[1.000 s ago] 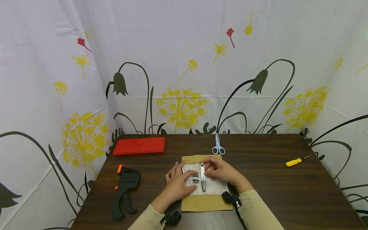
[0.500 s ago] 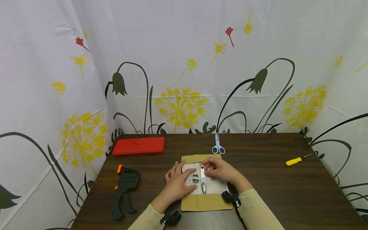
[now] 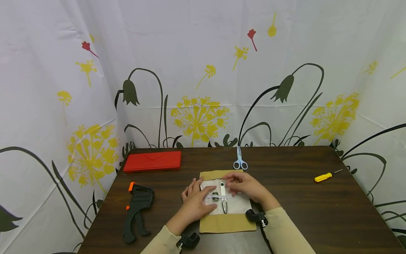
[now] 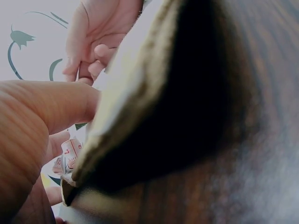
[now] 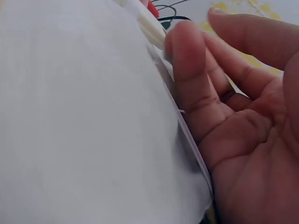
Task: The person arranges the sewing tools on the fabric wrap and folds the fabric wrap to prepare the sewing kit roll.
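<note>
An unfolded tan fabric pouch (image 3: 227, 223) with a white lining lies before me in the head view. A slim white-and-silver tool (image 3: 223, 193) with a pointed loop end sits under its elastic strap, beside a dark thread spool (image 3: 215, 196). My left hand (image 3: 195, 204) rests across the pouch's left side, fingers spread and thumb on the lining. Below that thumb, the left wrist view shows a rolled measuring tape (image 4: 71, 151) with red markings. Just right of the slim tool is my right hand (image 3: 245, 185); its thumb (image 5: 252, 37) stands apart from the bent fingers, nothing between them.
Blue scissors (image 3: 240, 159) lie behind the pouch. A red case (image 3: 152, 161) is at the back left, with a black-and-orange bar clamp (image 3: 138, 210) in front of it. To the far right lies a yellow screwdriver (image 3: 324, 177). A patterned curtain (image 3: 196, 70) hangs behind the table.
The slim tool slid slightly toward me under the strap while my right fingers pinched it. Those fingers have since let go and moved a little right. My left hand stays in place.
</note>
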Demonstrator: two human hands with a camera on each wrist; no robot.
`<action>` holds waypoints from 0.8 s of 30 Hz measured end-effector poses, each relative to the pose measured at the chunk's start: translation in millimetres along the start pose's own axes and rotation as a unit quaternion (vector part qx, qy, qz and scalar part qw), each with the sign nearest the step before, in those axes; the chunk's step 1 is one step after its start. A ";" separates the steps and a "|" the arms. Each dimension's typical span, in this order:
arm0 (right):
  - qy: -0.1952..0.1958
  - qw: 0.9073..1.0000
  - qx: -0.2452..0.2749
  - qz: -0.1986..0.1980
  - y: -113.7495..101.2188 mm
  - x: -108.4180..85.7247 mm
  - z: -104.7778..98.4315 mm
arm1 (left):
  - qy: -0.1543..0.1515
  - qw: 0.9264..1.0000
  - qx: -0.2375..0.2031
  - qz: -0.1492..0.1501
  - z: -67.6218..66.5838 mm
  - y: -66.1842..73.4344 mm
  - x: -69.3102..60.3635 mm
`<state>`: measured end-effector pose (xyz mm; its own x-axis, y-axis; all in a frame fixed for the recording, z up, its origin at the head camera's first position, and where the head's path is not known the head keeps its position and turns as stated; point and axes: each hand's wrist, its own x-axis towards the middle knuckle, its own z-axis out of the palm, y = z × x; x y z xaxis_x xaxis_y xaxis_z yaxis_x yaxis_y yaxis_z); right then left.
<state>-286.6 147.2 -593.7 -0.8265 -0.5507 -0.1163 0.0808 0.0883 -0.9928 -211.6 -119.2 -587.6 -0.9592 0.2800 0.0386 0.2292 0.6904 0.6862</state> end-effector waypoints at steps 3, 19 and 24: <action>0.009 0.999 0.050 -0.009 1.2 -0.9 -3.7 | -0.007 1.000 0.009 -0.015 -2.4 2.6 0.6; 0.161 0.986 0.049 0.019 7.3 -18.7 -57.1 | -0.018 0.999 0.019 -0.029 -2.7 2.9 1.1; 0.169 0.984 0.012 0.061 6.1 -27.5 -68.8 | -0.022 0.999 0.019 -0.033 -2.2 2.9 1.5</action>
<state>-301.6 220.0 -594.6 -0.9474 -0.2298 -0.2227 0.2009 0.1146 -0.9729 -212.7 -118.3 -583.9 -0.9646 0.2608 -0.0387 0.1718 0.7328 0.6584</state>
